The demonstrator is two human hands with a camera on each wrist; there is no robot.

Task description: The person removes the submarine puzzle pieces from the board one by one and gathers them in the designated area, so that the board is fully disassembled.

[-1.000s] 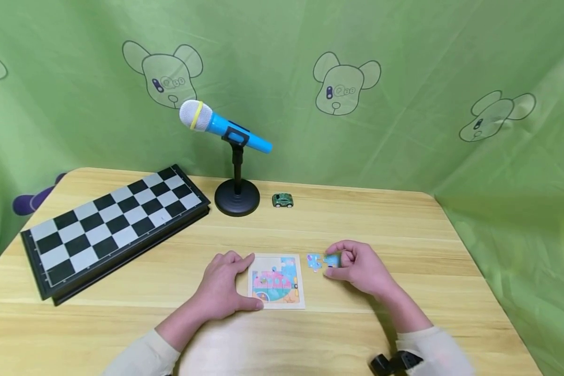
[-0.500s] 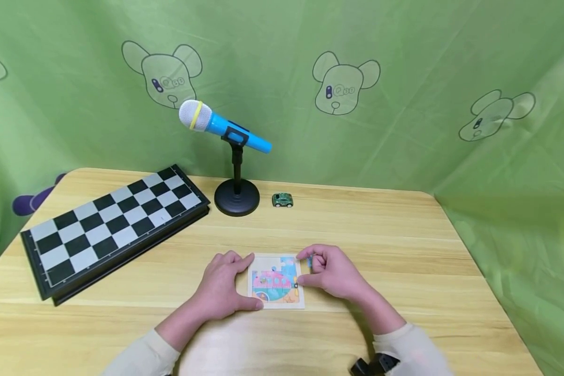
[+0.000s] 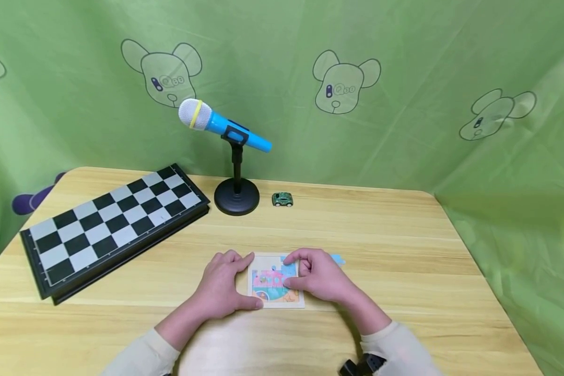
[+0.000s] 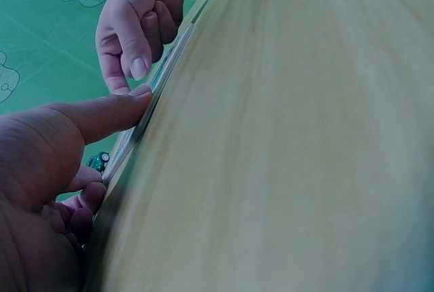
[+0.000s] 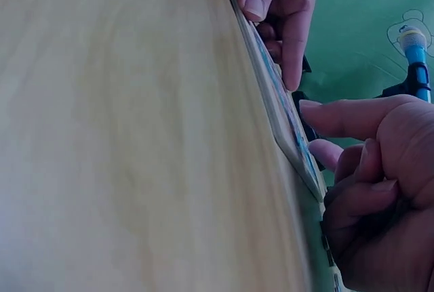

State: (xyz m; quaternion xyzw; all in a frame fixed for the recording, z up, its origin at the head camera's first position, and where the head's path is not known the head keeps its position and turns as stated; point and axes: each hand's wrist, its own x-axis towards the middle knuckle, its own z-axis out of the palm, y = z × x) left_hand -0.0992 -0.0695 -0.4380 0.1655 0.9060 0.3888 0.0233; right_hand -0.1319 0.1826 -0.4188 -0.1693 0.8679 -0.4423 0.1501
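Note:
A small square jigsaw puzzle (image 3: 277, 305) with a pale frame lies flat on the table, partly filled with pink, teal and blue pieces. My left hand (image 3: 225, 286) holds its left side, thumb at the near corner and index finger at the far one. Over the puzzle's right side is my right hand (image 3: 321, 277). Its thumb and index finger stand apart at the blue pieces, with nothing visibly gripped between them; the other fingers are curled in. A loose blue puzzle piece (image 3: 338, 259) shows on the table beyond the right hand. That hand hides part of the puzzle.
A folded chessboard (image 3: 117, 219) lies at the left of the wooden table (image 3: 395, 230). Towards the back stand a blue toy microphone (image 3: 235, 133) on a black round base and a small green toy car (image 3: 282, 199). A green curtain (image 3: 272, 68) hangs behind.
My right hand has moved left, from around the loose pieces to over the puzzle's right side. A loose piece shows again beyond it. My left hand has stayed at the puzzle's left side.

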